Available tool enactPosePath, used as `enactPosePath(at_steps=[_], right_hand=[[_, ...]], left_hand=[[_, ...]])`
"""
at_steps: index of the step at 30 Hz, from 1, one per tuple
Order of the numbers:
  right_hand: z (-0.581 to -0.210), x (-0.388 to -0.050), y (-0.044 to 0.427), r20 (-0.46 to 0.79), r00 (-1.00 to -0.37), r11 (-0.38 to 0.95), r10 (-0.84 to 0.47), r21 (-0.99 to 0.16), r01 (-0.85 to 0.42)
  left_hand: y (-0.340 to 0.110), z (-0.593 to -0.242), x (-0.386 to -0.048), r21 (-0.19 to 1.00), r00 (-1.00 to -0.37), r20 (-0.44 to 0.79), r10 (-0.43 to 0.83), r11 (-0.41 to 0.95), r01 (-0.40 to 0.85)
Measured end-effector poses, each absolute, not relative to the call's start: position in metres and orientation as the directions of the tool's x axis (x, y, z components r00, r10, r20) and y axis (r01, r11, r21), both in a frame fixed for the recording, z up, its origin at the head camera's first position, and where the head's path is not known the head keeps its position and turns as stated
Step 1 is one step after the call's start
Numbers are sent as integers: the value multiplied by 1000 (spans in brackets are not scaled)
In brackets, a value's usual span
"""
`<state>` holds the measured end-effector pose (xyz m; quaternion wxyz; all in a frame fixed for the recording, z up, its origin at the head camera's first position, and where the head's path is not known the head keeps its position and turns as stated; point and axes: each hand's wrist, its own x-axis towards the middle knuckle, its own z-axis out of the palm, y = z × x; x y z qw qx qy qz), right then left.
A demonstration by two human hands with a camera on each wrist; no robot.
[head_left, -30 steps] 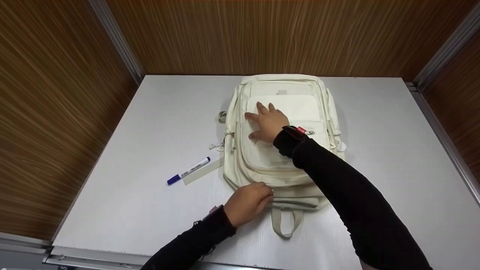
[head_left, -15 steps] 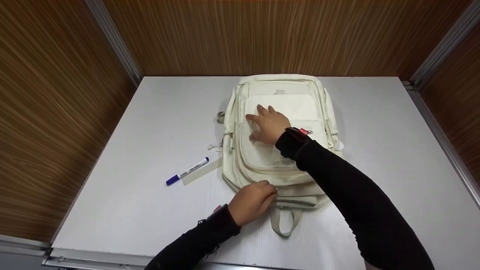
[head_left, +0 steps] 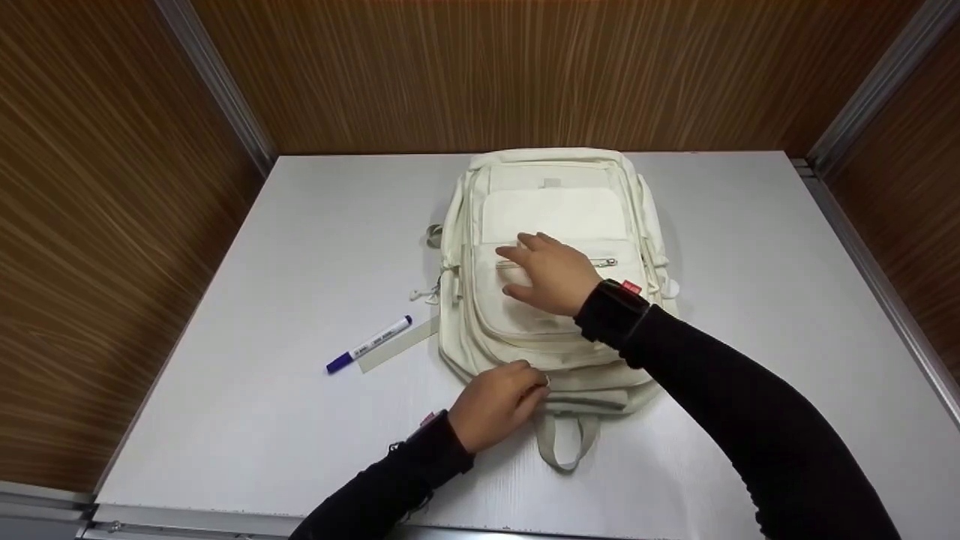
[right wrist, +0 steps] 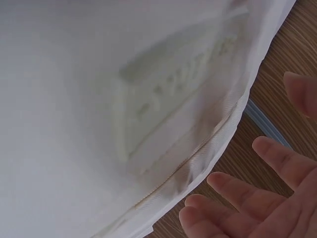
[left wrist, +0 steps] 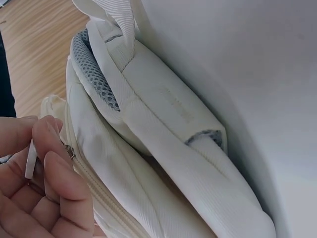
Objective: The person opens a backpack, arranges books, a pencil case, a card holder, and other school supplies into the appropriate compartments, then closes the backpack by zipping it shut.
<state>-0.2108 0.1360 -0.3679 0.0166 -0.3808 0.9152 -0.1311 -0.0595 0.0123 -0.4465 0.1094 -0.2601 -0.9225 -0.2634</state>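
Note:
A cream backpack point(head_left: 555, 214) lies flat, its carry loop point(head_left: 551, 457) toward me. At its near end my left hand point(head_left: 499, 401) pinches a pale zipper pull point(left wrist: 30, 161), seen between thumb and fingers in the left wrist view. The zipper point(left wrist: 106, 198) runs along the bag's edge beside those fingers. Over the front panel is my right hand point(head_left: 555, 277), fingers spread and holding nothing. The right wrist view shows its fingers point(right wrist: 237, 191) apart from the pale bag fabric point(right wrist: 74, 124). Part of a small front-pocket zip point(head_left: 606, 262) is hidden under that hand.
On the white table point(head_left: 247, 420), left of the bag, lie a purple-capped marker point(head_left: 369, 345) and a thin pale strip point(head_left: 397, 346) reaching the bag's side. Small white charms point(head_left: 426, 295) hang by the side pocket. Wood-grain panels point(head_left: 487, 75) wall the table.
My right hand has lifted from the backpack's front and drawn back toward the near right, uncovering more of the pocket zip. My left hand keeps its pinch at nearly the same spot.

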Motion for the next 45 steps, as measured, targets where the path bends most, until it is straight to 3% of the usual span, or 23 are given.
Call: enactPosePath(at_steps=[8,22,26,33,45], right_hand=[[-369,-184,160,203,-653,593,-730,-286,-752],[-381,-144,198,371,-565,510,-737,-244,-825],[-390,-134,206,412,-515,453,-752,-244,-857],[-415,-122,212,474,-412,336,-778,-240,-911],[-441,-116,202,600,-358,323,-715,-170,-931]], left_hand=[[8,-443,-58,449,-843,361,400,717,533],[2,-439,-56,495,-869,346,353,718,489],[1,-437,-55,520,-880,334,337,713,471],[2,-439,-52,504,-865,359,351,707,496],[9,-439,-50,494,-857,352,378,702,512]])
